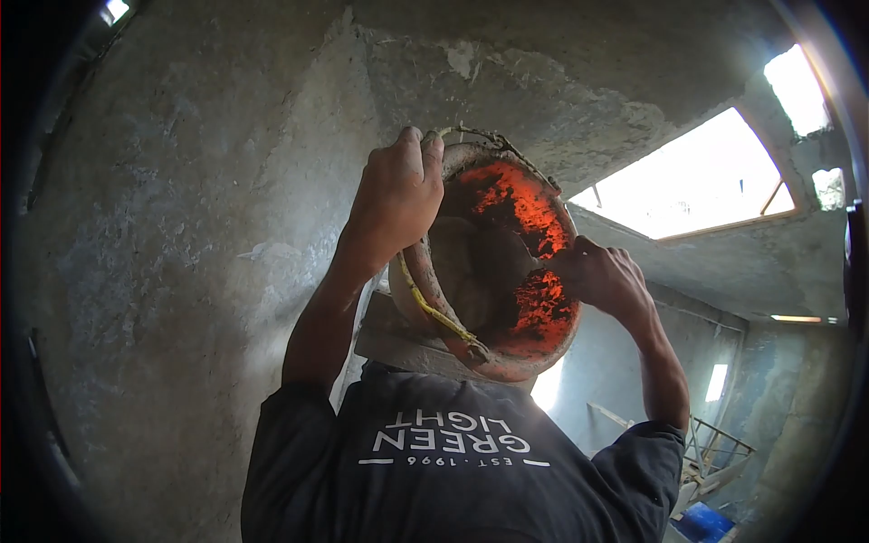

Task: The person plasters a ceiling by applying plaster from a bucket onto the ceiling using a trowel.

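Note:
An orange bucket (543, 312), crusted with grey mortar, is tilted so that its mouth and dark inside face me. Light glows red-orange through its right wall. My left hand (398, 195) is closed on the upper left rim, thumb on top, by the rope handle. A yellow length of that handle (434, 312) hangs along the lower left rim. At the right rim my right hand (608, 279) is closed, its fingers reaching over the edge into the shadowed inside. Their tips are too dark to make out.
A rough cement wall (181, 235) rises close on my left. Bright openings (697, 181) show at the upper right. A metal frame (715, 452) stands at the lower right, above a blue patch (703, 523). My dark T-shirt (453, 489) fills the bottom.

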A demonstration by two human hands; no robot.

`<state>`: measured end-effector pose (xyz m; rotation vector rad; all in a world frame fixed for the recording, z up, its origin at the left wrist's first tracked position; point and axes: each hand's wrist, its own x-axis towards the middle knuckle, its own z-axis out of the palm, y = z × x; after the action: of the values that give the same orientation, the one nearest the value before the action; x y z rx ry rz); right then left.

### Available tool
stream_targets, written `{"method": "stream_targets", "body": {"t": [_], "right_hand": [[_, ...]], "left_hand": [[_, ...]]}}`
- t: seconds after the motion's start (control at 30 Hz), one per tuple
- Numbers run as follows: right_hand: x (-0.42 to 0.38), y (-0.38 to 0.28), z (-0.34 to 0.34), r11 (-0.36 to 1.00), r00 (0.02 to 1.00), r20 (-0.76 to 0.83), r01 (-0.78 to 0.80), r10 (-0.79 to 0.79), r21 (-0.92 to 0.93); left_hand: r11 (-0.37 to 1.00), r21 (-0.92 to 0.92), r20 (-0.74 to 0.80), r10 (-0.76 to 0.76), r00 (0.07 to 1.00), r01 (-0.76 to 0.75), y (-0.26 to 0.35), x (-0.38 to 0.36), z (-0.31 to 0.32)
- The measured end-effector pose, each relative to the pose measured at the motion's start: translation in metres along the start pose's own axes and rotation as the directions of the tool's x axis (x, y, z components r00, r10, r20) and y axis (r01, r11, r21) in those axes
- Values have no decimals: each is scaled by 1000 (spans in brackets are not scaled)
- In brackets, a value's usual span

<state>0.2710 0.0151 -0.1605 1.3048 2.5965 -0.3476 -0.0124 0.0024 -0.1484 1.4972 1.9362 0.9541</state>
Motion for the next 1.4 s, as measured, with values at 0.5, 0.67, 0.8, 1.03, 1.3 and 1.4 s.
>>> {"method": "stream_targets", "body": {"t": [0.5,0.67,0.8,1.03,1.3,1.4], "right_hand": [[-1,27,16,946,978,-115,198,-173,258],[-18,52,7,836,974,-205,189,-94,516],[-23,65,22,774,944,-330,231,-31,589],[-6,78,-2,838,870,-491,301,-45,456],[55,186,-41,852,753,-634,205,178,482],[87,235,-84,898,691,-705,194,160,394]], "left_hand": [[996,47,-48,76,996,-74,-7,3,3],[995,-42,-75,92,993,-95,-41,6,-9],[992,-107,-80,61,995,-69,-56,3,-11],[994,-53,-118,90,989,-97,-92,6,-13],[1000,-7,-63,20,998,-21,-93,9,-17],[1000,-3,-38,-31,999,31,-88,10,-17]]}}
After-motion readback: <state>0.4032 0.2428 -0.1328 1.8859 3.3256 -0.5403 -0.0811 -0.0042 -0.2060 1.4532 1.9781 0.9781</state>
